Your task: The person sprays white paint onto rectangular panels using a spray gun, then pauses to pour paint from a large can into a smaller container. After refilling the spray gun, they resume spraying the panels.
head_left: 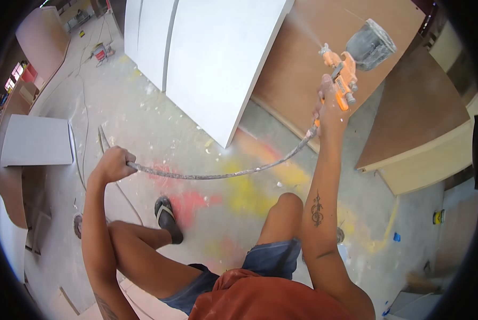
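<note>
My right hand (332, 109) is closed round the grip of an orange spray gun (344, 74), held at upper right. A grey, paint-crusted cup (370, 45) sits on the gun, tilted to the right. Fine mist leaves the nozzle toward the upper left, near the edge of a white panel (212, 58). From the gun's handle a paint-spattered air hose (217, 176) sags across to my left hand (113, 164), whose fingers are wrapped round it. Beyond that hand the hose runs down toward the floor.
A brown board (308, 64) stands behind the white panel. At right is a curved brown-topped piece (415, 112); at left, a white-topped piece (37, 140). Cords and red and yellow paint stains mark the concrete floor (159, 128). A red container (100, 52) stands farther back.
</note>
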{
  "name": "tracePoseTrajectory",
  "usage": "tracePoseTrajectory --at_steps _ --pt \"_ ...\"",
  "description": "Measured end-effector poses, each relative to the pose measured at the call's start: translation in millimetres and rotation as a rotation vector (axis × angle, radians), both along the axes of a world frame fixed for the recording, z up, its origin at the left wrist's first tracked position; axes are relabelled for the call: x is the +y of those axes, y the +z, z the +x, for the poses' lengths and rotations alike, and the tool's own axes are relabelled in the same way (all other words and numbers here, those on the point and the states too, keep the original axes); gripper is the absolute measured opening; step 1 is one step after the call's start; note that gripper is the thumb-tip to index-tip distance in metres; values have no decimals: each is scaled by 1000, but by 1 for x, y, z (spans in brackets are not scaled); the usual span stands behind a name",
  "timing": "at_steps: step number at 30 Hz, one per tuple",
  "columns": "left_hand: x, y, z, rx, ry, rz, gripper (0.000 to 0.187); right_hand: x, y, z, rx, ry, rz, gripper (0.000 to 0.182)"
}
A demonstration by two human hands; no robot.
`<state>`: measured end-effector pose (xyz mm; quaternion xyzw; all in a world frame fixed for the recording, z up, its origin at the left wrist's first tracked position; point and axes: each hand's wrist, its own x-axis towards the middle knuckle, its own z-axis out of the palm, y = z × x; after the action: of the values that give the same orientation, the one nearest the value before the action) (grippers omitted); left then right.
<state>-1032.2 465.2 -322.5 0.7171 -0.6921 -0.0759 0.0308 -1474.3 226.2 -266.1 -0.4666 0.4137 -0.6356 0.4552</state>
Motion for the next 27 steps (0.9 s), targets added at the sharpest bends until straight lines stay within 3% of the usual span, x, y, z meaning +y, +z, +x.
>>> tracePoseTrajectory --at_steps 6,9,14,19,24,27 --pt "5 13 -13 -25 65 22 20 -12 43 -10 -50 -68 -280 25" --pt "10 12 -19 13 74 -7 20 -25 42 -20 -73 -55 -282 24" --pt "5 18 -23 -11 17 -2 19 -33 39 -38 53 116 -59 24" --pt "8 22 -32 -49 9 7 20 -10 46 -31 18 38 -129 20" --pt "11 18 -29 -47 -51 -52 25 -37 43 -30 21 36 -187 23" --pt "8 20 -31 -62 -55 -48 28 -34 30 -27 43 55 -63 23"
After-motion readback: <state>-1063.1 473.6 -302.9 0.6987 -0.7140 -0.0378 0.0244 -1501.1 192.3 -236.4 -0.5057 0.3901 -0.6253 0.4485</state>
